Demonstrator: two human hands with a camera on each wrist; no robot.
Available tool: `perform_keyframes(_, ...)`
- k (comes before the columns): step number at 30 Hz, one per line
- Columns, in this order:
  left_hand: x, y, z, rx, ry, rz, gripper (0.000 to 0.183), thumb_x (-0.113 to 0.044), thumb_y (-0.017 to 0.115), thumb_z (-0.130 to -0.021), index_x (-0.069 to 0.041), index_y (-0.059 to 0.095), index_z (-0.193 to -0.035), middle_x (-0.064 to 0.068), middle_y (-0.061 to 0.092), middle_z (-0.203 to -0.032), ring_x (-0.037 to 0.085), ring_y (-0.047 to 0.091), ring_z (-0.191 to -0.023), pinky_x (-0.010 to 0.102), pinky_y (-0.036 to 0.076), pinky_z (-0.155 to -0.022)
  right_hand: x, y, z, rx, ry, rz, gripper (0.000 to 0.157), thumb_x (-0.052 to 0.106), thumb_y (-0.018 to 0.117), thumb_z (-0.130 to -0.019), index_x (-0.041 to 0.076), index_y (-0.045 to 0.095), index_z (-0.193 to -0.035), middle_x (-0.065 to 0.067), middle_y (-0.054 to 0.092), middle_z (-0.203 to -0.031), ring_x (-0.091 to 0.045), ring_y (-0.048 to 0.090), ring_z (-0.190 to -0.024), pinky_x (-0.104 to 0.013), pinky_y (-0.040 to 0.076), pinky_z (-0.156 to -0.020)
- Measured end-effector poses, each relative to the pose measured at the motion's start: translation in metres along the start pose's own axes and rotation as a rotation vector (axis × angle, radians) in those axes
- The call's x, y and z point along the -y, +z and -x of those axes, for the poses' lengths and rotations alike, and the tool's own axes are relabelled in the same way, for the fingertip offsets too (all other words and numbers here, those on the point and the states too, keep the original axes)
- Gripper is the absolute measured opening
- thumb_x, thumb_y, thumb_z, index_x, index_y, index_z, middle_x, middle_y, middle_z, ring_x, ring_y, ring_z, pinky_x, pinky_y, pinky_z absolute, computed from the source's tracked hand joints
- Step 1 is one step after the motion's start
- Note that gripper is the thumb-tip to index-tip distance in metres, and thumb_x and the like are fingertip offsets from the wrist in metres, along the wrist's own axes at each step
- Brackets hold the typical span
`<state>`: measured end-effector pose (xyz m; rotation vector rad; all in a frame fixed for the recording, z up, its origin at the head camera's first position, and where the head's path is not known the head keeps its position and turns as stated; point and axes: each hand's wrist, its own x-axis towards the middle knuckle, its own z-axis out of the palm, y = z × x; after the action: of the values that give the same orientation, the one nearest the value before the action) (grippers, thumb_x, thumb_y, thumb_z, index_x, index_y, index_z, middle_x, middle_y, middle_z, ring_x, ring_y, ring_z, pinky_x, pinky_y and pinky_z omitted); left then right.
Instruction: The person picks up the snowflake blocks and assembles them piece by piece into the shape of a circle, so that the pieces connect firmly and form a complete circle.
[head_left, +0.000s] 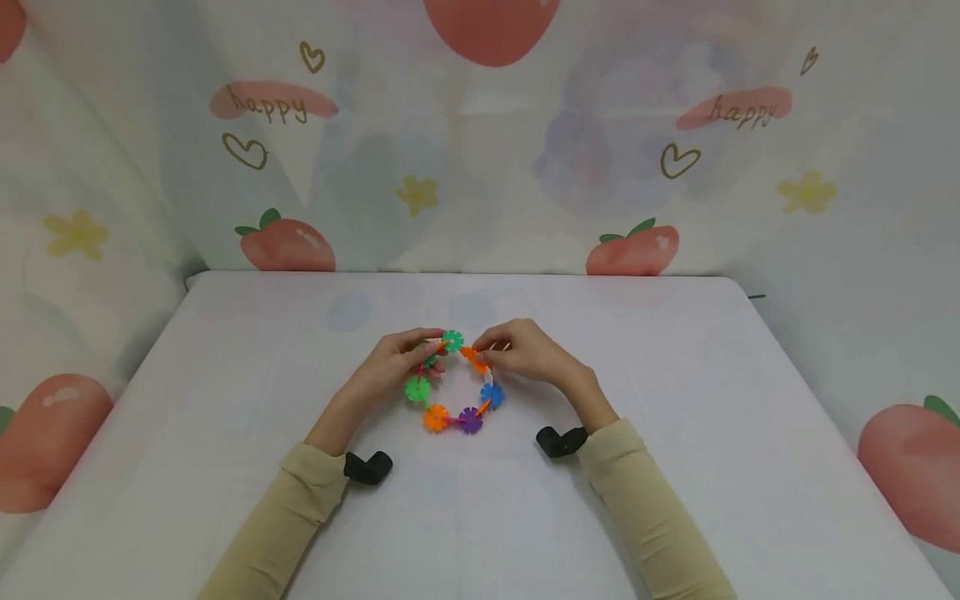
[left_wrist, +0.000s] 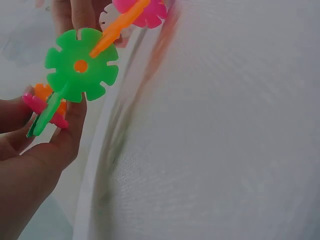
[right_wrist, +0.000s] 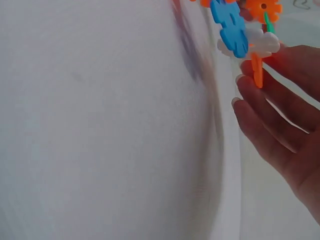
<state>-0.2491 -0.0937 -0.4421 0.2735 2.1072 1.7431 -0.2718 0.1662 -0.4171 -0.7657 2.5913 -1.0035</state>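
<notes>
Plastic snowflake discs, notched and slotted into one another, make a ring (head_left: 436, 418) held between both hands over the table, with green, orange, purple, blue, pink and white pieces. At the ring's upper left, the left hand (head_left: 381, 365) pinches discs between thumb and fingers. A large green disc (left_wrist: 65, 65) faces the left wrist view, with a pink disc (left_wrist: 60, 121) between the fingers below it. On the other side the right hand (head_left: 528, 350) pinches an orange disc (head_left: 478, 362). A blue disc (right_wrist: 229, 27) and a white disc (right_wrist: 272, 42) show close to its fingertips in the right wrist view.
A white cloth covers the table (head_left: 465, 533). Behind stands a printed curtain (head_left: 480, 142) with fruit, hearts and flowers. Black wrist devices (head_left: 367, 468) protrude from both beige sleeves (head_left: 652, 508).
</notes>
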Motion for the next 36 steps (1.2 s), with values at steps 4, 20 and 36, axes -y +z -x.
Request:
perform_keyframes(4,-0.001,0.001,0.001,-0.016,0.022,0.006,0.043,-0.022,0.051,-0.109,-0.015,0.051,-0.152,0.022,0.067,-0.13,0.021,0.072,-0.091,0.025,0.059,-0.091,0.0,0.001,0.0,-0.036,-0.005,0.002,0.02,0.015,0.069,-0.098,0.009,0.078,-0.114,-0.004,0.077,-0.108,-0.019,0.064,-0.092,-0.029,0.056,-0.079)
perform_keyframes(20,0.003,0.005,0.0,-0.086,0.097,-0.038,0.038,-0.026,0.055,-0.108,-0.015,0.061,-0.144,0.014,0.076,-0.111,0.021,0.072,-0.106,0.033,0.053,-0.103,-0.001,0.009,-0.002,-0.148,-0.023,-0.211,0.019,0.012,0.07,-0.098,0.007,0.08,-0.113,-0.008,0.079,-0.105,-0.016,0.075,-0.089,-0.032,0.061,-0.08)
perform_keyframes(36,-0.003,0.007,-0.023,-0.063,0.066,-0.169,0.037,-0.018,0.055,-0.108,-0.007,0.061,-0.142,0.013,0.077,-0.109,0.021,0.073,-0.101,0.043,0.051,-0.107,-0.001,0.01,-0.006,-0.202,0.052,-0.078,0.018,0.012,0.069,-0.098,0.01,0.081,-0.111,-0.006,0.079,-0.105,-0.02,0.072,-0.096,-0.031,0.06,-0.081)
